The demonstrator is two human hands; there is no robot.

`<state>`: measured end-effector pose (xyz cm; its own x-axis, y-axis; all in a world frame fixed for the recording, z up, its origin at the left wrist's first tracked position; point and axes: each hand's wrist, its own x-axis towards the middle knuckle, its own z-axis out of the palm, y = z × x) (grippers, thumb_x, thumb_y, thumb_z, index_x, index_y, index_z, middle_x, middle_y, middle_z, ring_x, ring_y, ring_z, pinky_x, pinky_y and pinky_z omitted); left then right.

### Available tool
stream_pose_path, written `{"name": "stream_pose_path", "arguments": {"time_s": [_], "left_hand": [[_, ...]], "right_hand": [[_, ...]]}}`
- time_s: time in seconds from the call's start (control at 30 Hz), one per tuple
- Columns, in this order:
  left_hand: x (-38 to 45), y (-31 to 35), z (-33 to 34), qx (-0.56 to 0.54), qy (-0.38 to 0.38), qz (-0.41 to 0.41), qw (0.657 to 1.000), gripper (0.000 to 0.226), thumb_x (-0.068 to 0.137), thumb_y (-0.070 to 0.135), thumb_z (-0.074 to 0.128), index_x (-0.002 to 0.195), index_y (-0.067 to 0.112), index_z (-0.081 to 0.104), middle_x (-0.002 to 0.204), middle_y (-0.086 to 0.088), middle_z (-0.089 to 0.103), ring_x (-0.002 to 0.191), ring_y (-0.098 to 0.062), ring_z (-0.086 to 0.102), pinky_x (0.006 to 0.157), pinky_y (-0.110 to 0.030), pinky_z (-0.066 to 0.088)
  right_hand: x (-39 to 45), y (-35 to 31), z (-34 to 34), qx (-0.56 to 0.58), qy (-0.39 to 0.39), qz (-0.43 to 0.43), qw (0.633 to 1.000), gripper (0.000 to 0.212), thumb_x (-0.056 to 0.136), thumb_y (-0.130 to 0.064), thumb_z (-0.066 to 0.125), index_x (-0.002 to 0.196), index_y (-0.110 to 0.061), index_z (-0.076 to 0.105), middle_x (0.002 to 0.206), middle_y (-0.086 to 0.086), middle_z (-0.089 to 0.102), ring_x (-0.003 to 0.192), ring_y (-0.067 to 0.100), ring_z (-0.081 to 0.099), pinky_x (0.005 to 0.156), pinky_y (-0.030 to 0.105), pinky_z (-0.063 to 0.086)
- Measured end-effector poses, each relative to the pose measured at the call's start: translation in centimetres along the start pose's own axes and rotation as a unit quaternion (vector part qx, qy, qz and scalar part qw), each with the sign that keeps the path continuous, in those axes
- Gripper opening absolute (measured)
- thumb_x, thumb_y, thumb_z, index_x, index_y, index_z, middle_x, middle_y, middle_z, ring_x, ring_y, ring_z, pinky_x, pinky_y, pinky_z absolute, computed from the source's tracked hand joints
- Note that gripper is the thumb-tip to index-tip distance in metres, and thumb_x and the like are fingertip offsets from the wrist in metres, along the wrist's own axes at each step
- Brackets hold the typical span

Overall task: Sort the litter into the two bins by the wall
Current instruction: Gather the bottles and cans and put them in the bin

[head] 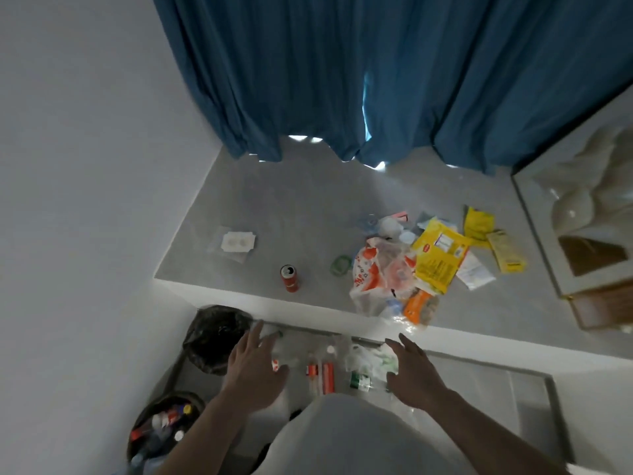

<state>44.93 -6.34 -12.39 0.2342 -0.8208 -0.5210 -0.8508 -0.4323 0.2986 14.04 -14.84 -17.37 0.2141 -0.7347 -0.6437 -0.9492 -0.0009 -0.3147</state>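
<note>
Nearest us, by the left wall, the near bin [164, 426] already holds bottles with coloured caps. Just beyond it stands the far bin [215, 337], lined in black plastic; we cannot see what is in it.

Our left hand [255, 366] hovers with fingers spread and holds nothing, above a clear bottle [279, 349] lying on the floor. Our right hand [412, 368] is likewise spread and empty, over a crumpled white bag [371, 361]. Between them lie two bottles with orange labels [320, 371].

We judge these bottles to be light, empty and somewhat springy, with smooth sides that could slip. A grasp round the middle, or at the neck below the cap, should hold best. The bag looks soft and nearly weightless, so we would bunch it in the fist rather than pinch an edge.

Farther off, on the raised ledge [274, 207], a red can [289, 277] stands upright. It is stiff but thin and will likely dent, so we would take it by the sides. To its right lies a heap of wrappers [435, 258], yellow, orange and white, which look flimsy and crackly and are best gathered a few at a time. A white blister pack [238, 241] lies apart to the left.
</note>
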Motion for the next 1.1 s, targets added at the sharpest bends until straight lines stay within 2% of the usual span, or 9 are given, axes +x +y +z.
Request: {"name": "stream_pose_path", "arguments": {"time_s": [0.23,0.4,0.63,0.77,0.93,1.1], "left_hand": [[1.1,0.1,-1.8,0.055,-0.009,0.038,0.998,0.068,0.094,0.054,0.054,0.154,0.035,0.029,0.169,0.005,-0.005,0.155,-0.029,0.008,0.124,-0.048,0.019],[1.6,-1.4,-0.1,0.035,-0.021,0.032,0.999,0.065,0.093,0.055,0.053,0.152,0.037,0.034,0.169,0.006,0.004,0.153,-0.028,0.014,0.123,-0.046,0.022],[-1.0,-1.1,2.4,0.015,-0.034,0.022,0.999,0.062,0.094,0.049,0.055,0.152,0.036,0.036,0.169,0.004,0.007,0.153,-0.029,0.015,0.121,-0.046,0.023],[-1.3,0.3,3.2,0.037,-0.053,0.032,0.997,0.063,0.094,0.048,0.055,0.153,0.038,0.034,0.169,0.006,0.005,0.154,-0.028,0.012,0.122,-0.046,0.022],[-0.5,3.6,4.8,0.047,-0.049,0.034,0.997,0.065,0.094,0.051,0.054,0.154,0.039,0.032,0.169,0.008,0.000,0.154,-0.026,0.011,0.123,-0.046,0.022],[-0.1,10.0,7.8,0.045,-0.038,0.022,0.998,0.068,0.093,0.050,0.056,0.155,0.034,0.033,0.169,0.005,0.000,0.154,-0.027,0.012,0.122,-0.047,0.024]], "right_hand": [[-2.8,4.3,-1.5,0.092,0.066,0.069,0.991,0.074,0.090,-0.025,0.059,0.157,-0.031,0.027,0.168,-0.004,0.011,0.152,0.024,0.021,0.115,0.039,0.036],[-5.1,7.4,-0.4,0.078,0.075,0.095,0.990,0.073,0.093,-0.027,0.060,0.157,-0.031,0.026,0.168,-0.003,0.010,0.151,0.026,0.024,0.116,0.041,0.035],[-7.4,11.6,1.4,0.118,0.082,0.126,0.982,0.071,0.091,-0.028,0.062,0.155,-0.031,0.031,0.168,-0.003,0.013,0.129,0.023,0.055,0.104,0.038,0.047],[-8.1,13.5,1.8,0.136,0.074,0.137,0.978,0.071,0.091,-0.026,0.061,0.155,-0.033,0.031,0.167,-0.006,0.012,0.129,0.020,0.054,0.099,0.034,0.048],[-8.3,16.7,0.9,0.124,0.058,0.117,0.984,0.070,0.092,-0.027,0.060,0.155,-0.033,0.030,0.167,-0.006,0.012,0.140,0.020,0.042,0.105,0.035,0.043],[-7.7,21.9,-2.2,0.094,0.036,0.079,0.992,0.071,0.091,-0.028,0.059,0.155,-0.033,0.030,0.167,-0.005,0.011,0.135,0.023,0.048,0.106,0.036,0.045]]}}
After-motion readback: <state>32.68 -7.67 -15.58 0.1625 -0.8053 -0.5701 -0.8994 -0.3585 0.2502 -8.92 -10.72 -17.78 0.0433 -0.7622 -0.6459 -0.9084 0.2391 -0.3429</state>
